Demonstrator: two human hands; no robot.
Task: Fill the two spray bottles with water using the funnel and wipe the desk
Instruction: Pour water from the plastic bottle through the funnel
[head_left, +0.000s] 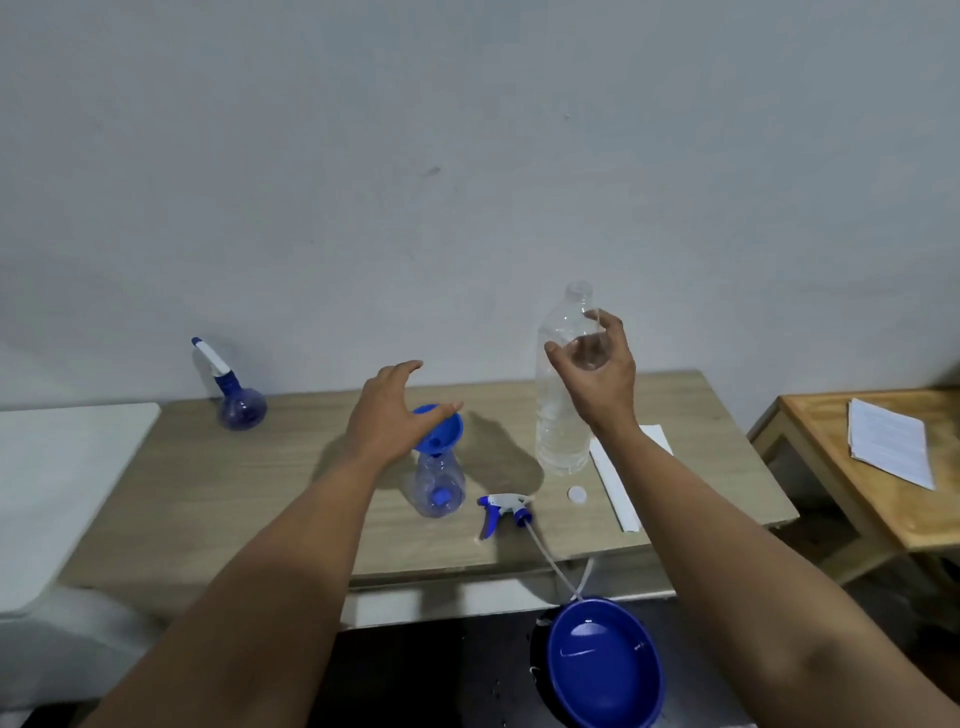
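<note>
A clear spray bottle (439, 488) stands uncapped mid-desk with a blue funnel (441, 431) in its neck. My left hand (387, 410) hovers open just over the funnel's left rim, fingers spread. Its blue-and-white spray head (501, 506) lies on the desk to the right, tube trailing over the front edge. A second spray bottle (236, 402), blue-tinted with its head on, stands at the back left. My right hand (605, 382) is cupped loosely around the upper part of a tall clear water bottle (558, 431) that stands upright with water low in it; whether the fingers press on it I cannot tell.
A white bottle cap (576, 493) and a folded white cloth or paper (615, 483) lie on the wooden desk (260, 493) near the water bottle. A blue bowl (602, 665) with water sits below the desk's front edge. A side table (857, 493) with papers (888, 441) stands to the right.
</note>
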